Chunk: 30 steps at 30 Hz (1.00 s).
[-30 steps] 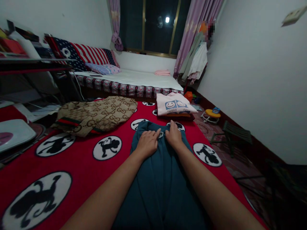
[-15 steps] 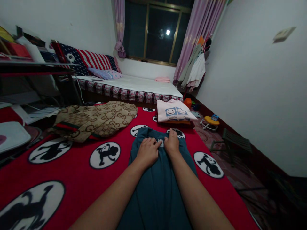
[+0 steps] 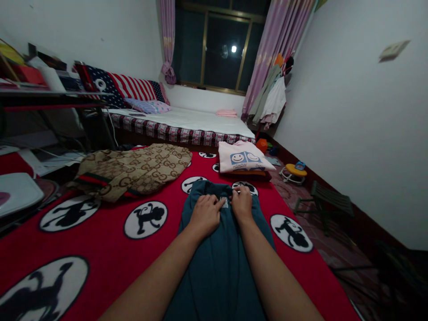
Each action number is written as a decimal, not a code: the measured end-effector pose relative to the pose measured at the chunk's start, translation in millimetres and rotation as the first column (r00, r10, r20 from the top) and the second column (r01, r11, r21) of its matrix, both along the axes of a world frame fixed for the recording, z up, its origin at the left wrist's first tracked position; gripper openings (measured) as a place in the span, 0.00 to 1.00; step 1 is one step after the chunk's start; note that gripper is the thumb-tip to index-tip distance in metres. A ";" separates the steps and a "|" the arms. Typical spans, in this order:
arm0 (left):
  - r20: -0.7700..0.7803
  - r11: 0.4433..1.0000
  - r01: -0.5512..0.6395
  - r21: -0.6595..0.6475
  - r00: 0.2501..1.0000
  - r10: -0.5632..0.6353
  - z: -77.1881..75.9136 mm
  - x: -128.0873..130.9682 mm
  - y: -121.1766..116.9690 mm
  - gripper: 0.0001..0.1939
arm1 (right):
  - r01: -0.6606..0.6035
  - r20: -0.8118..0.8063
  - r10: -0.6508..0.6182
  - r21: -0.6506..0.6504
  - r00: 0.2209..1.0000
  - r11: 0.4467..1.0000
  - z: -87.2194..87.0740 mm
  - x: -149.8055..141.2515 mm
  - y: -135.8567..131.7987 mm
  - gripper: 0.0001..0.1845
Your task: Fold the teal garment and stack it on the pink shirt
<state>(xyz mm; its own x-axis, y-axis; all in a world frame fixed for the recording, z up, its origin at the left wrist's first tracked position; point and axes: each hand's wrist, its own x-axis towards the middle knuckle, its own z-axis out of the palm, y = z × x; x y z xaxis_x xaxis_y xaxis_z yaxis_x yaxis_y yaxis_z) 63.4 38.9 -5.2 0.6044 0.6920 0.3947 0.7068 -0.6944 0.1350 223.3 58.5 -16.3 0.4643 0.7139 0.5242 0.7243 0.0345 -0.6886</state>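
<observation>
A dark teal garment (image 3: pixel 224 254) lies lengthwise in front of me, with a small white printed label (image 3: pixel 224 202) near its far edge. My left hand (image 3: pixel 206 213) rests on its upper left part, palm down, the index finger stretched to the label. On the other side of the label, my right hand (image 3: pixel 241 204) has its fingers curled at the garment's far edge, pinching the cloth there. Both forearms lie over the garment and hide part of it.
The red blanket (image 3: pixel 107 254) with monkey prints spreads beneath. A brown patterned garment (image 3: pixel 140 169) lies to the left; folded clothes with a pink top (image 3: pixel 244 156) sit beyond my right hand. A folding stool (image 3: pixel 327 198) stands on the floor at right, a desk (image 3: pixel 50 100) at left.
My right hand's fingers have drawn in and curled more at the garment's far edge. My left hand stays in almost the same place. The whole view has shifted slightly.
</observation>
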 end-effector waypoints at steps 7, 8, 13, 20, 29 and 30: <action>-0.002 1.000 -0.010 -0.011 1.000 0.010 -0.1 0.7 0.2 0.22 | -0.041 -0.045 0.044 0.056 0.998 0.998 -1.7 3.1 1.5 0.11; -0.002 1.000 -0.009 -0.011 1.000 0.009 -0.2 0.7 0.3 0.22 | -0.044 -0.046 0.046 0.047 0.998 0.998 -1.2 3.3 1.4 0.11; -0.001 1.000 -0.002 -0.002 1.000 0.002 -0.5 0.6 0.2 0.21 | -0.030 -0.042 0.029 -0.019 0.999 0.999 1.0 2.6 2.1 0.10; 0.058 1.000 0.025 -0.017 0.998 -0.024 1.2 -1.7 1.4 0.17 | 0.021 0.092 -0.003 -0.200 0.996 0.980 10.8 -6.6 -3.9 0.10; 0.285 0.991 0.131 -0.038 0.952 -0.115 1.9 -6.8 4.5 0.16 | -0.046 -0.127 0.025 -0.166 0.992 0.985 22.6 -6.0 -14.1 0.14; 0.313 0.990 0.140 -0.036 0.942 -0.121 1.4 -7.2 4.5 0.16 | -0.062 -0.152 0.041 -0.138 0.987 0.988 23.5 -4.9 -15.4 0.12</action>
<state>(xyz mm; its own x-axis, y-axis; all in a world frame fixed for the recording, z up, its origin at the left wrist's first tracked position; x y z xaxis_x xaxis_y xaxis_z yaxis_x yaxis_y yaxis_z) 56.2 43.4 -3.7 0.5454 0.6420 0.5388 0.5277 -0.7625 0.3744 218.4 43.1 7.2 0.4901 0.8011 0.3437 0.6132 -0.0365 -0.7891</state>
